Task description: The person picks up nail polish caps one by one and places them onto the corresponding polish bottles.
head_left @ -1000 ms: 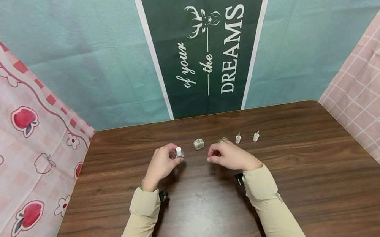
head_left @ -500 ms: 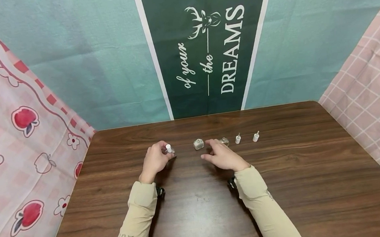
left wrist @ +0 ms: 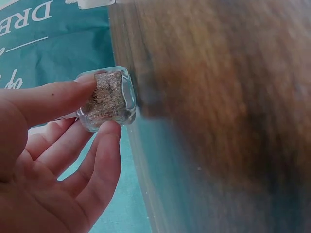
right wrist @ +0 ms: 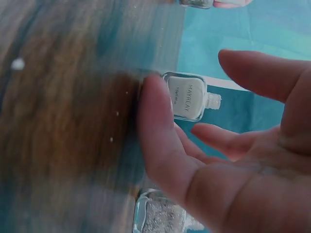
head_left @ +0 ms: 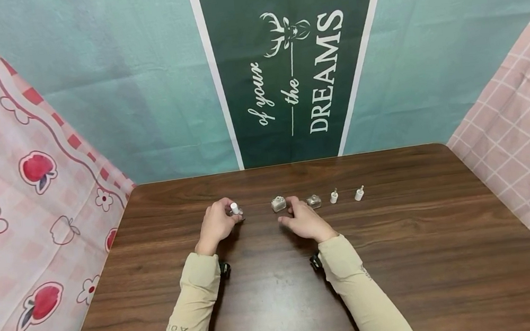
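Observation:
My left hand (head_left: 217,226) pinches a small glitter nail polish bottle (left wrist: 109,97) between thumb and fingers. Its white cap (head_left: 234,208) is on, and the bottle stands at the left of the row. My right hand (head_left: 305,220) reaches with spread fingers toward an uncapped nail polish bottle (head_left: 278,203) in the middle. In the right wrist view that bottle, pale and lettered (right wrist: 187,97), shows between thumb and forefinger; whether a finger touches it I cannot tell. Right of this hand stands another uncapped glitter bottle (head_left: 314,202).
Two white brush caps (head_left: 334,196) stand on the right with their brushes upward, the farther brush cap (head_left: 360,193) at the row's end. The brown wooden table (head_left: 446,254) ends at a teal and green hanging cloth (head_left: 166,89). Pink patterned cloths hang at both sides.
My left hand has carried its capped bottle leftward and down to the table. The right hand has moved left, opening its fingers beside the middle bottle and uncovering the glitter bottle behind it.

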Demonstrator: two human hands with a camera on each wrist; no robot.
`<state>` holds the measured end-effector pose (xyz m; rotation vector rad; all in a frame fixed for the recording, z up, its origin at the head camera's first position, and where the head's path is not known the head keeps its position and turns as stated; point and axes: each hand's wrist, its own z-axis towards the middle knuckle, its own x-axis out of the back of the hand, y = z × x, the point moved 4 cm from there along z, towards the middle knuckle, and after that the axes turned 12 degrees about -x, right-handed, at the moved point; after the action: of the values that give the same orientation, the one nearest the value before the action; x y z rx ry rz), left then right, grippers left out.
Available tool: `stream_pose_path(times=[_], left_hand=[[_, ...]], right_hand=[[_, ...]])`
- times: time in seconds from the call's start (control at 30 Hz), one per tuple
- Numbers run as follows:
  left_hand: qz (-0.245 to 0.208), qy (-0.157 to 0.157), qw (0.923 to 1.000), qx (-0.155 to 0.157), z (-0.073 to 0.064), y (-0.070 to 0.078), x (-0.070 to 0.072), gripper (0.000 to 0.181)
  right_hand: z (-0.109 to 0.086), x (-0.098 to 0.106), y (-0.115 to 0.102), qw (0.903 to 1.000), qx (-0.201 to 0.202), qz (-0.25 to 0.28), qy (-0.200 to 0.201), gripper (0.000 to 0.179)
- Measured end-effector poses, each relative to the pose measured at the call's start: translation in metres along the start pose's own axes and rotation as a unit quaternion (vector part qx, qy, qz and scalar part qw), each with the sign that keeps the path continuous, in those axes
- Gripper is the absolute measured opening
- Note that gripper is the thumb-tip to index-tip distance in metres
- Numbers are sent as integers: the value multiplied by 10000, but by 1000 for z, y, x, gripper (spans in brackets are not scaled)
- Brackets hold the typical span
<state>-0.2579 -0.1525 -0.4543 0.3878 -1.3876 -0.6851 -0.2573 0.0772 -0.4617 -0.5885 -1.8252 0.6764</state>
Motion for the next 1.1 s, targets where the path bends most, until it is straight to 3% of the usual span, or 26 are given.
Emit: stream_pose_path(times=[0.6,0.93,1.1], left_hand=[[-187,-5,9998,88,3,-1,-2,20],[-235,-41,9996,124,5,-2,-3,20],[-248,-119,9996,101,6,0,-1,19]], right_hand=[[21,-1,-8,9990,-413,6,152,57],[25,-3,-5,9988,-376,286,125,43],[25,-3,-7,9992,-316,100,208,35]])
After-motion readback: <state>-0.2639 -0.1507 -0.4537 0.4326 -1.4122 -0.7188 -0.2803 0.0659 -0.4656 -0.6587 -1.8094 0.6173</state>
